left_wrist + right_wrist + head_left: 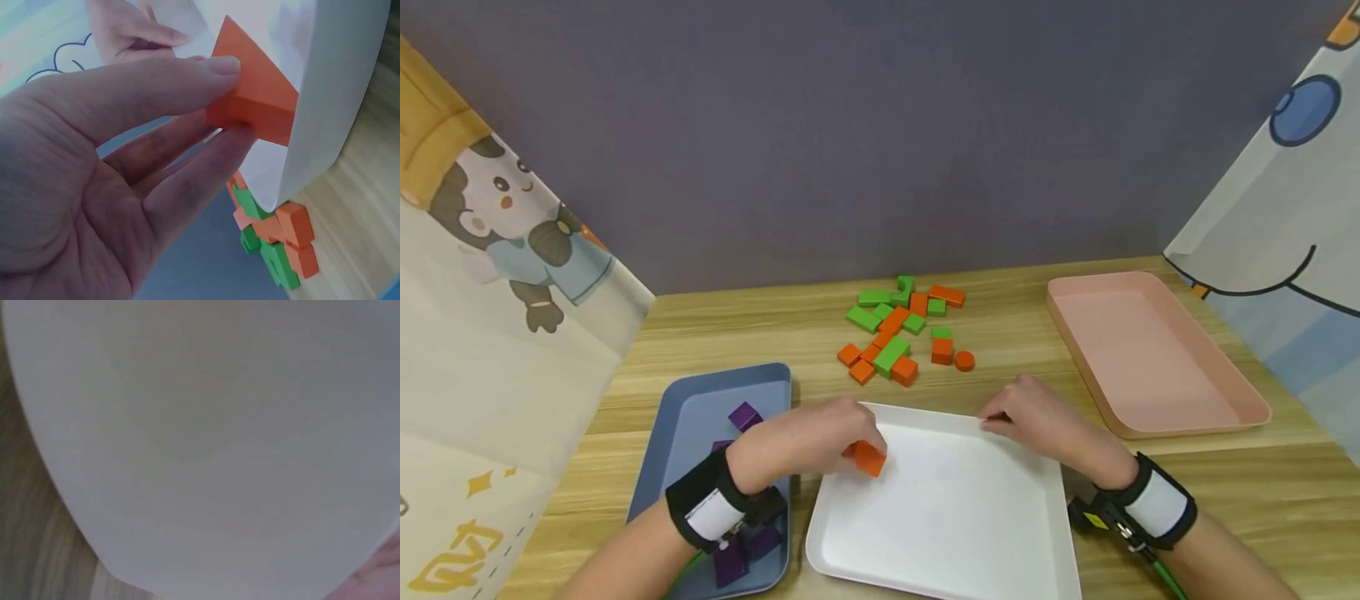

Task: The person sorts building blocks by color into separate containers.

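In the head view my left hand (pixel 827 433) pinches an orange block (pixel 870 459) over the left part of the white tray (pixel 958 500). The left wrist view shows the thumb on one side of this orange block (pixel 256 87) and fingers under it, close by the tray wall (pixel 331 81). At the tray's far right corner, my right hand (pixel 1037 421) grips the rim between thumb and fingers. The right wrist view is mostly filled by the blurred white tray (pixel 200 456), with a bit of the hand (pixel 378 572) at the lower right.
Several orange and green blocks (pixel 891 354) lie loose on the wooden table (pixel 737 329) beyond the tray. A blue-grey tray (pixel 696 400) with purple blocks (pixel 745 417) stands left, partly under my left forearm. At the right lies a pink tray (pixel 1157 350). A dark wall (pixel 880 150) closes the back.
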A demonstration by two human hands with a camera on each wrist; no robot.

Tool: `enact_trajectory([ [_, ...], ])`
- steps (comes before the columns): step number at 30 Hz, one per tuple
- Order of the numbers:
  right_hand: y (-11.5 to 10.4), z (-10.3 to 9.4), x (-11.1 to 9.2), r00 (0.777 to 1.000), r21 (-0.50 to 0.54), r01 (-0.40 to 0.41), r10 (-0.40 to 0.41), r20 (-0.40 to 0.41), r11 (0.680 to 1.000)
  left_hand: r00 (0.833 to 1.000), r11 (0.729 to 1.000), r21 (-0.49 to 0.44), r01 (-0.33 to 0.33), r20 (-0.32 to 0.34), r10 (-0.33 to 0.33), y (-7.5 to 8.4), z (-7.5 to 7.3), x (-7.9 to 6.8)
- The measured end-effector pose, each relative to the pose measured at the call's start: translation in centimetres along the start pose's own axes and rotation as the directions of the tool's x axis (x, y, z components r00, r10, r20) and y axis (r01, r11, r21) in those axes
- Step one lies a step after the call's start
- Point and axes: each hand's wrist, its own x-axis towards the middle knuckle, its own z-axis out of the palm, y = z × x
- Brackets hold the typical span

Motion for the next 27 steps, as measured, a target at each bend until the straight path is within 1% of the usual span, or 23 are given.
enact_trajectory([
  [3, 0.0, 0.0, 0.0, 1.0, -0.001, -0.003, 0.003, 0.004, 1.0, 0.999, 1.0, -0.025, 0.01, 0.03, -0.009, 0.2, 0.3, 0.0],
  [7, 0.0, 0.0, 0.0, 1.0, 0.0, -0.005, 0.005, 0.009, 1.0, 0.998, 0.998, -0.049, 0.035, 0.051, -0.033, 0.3, 0.7, 0.0],
  [12, 0.0, 0.0, 0.0, 1.0, 0.003, -0.007, 0.007, 0.015, 1.0, 0.998, 0.997, -0.077, 0.016, 0.054, -0.012, 0.3, 1.3, 0.2],
  [17, 0.1, -0.1, -0.1, 1.0, 0.014, 0.013, -0.014, 0.014, 1.0, 0.998, 0.996, -0.088, 0.031, 0.059, -0.026, 0.5, 1.8, 0.3],
  [21, 0.2, -0.2, -0.1, 1.0, 0.025, 0.016, -0.017, 0.021, 1.0, 0.998, 0.996, -0.078, 0.049, 0.052, -0.045, 0.7, 1.8, 0.4],
  [24, 0.2, -0.2, -0.1, 0.999, 0.023, 0.017, -0.017, 0.028, 1.0, 0.994, 0.992, -0.092, 0.081, 0.075, -0.074, 0.8, 1.7, 0.5],
  [27, 0.3, -0.1, 0.0, 0.999, 0.022, 0.016, -0.017, 0.033, 1.0, 0.991, 0.986, -0.132, 0.101, 0.096, -0.088, 0.5, 1.2, 0.7],
])
